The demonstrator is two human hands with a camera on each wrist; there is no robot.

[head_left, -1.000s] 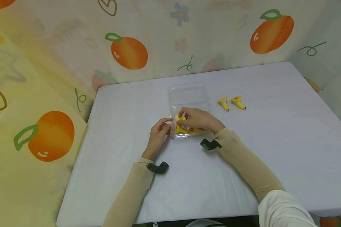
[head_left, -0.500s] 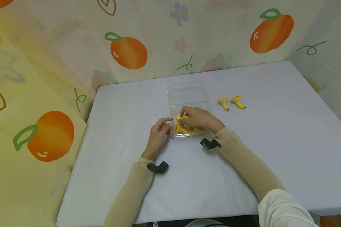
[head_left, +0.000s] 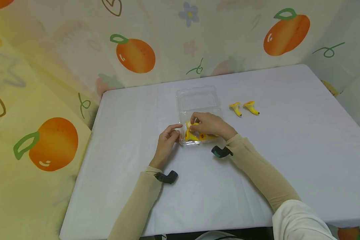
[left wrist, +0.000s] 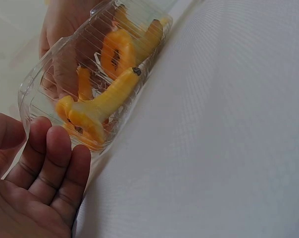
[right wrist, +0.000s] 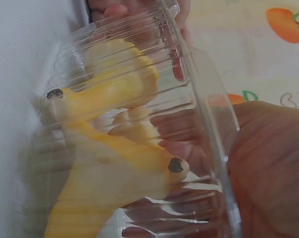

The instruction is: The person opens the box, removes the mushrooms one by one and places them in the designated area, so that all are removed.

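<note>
Right hand: its fingertips sit slightly nearer the right edge of the surface than in the earlier frame. Left hand and box: places essentially unchanged.

Box: one, clear plastic, hinged, ribbed walls; standing open near the middle of the surface. Lid laid back toward the far edge.

Held piece: one, yellow, banana-like, inside the left part of the box; thumb and index finger of the right hand pinch it, remaining fingers partly hidden behind the plastic in the right wrist view.

Left hand: at the left wall of the box, fingertips touching the plastic from outside; fingers loosely bent, not wrapped round anything.

Boxed pieces: left piece, lying along the near wall, flared orange end toward the left edge, dark tip toward the right; right piece, beside it, flared orange end likewise toward the left edge.

Loose pieces: two, yellow, with flared tops and dark tips; first piece and second piece, side by side, apart, right of the lid toward the far edge.

Wrist cameras: two, black, on left wrist and right wrist.

Backdrop: printed cloth, oranges and flowers, beyond the far edge.
</note>
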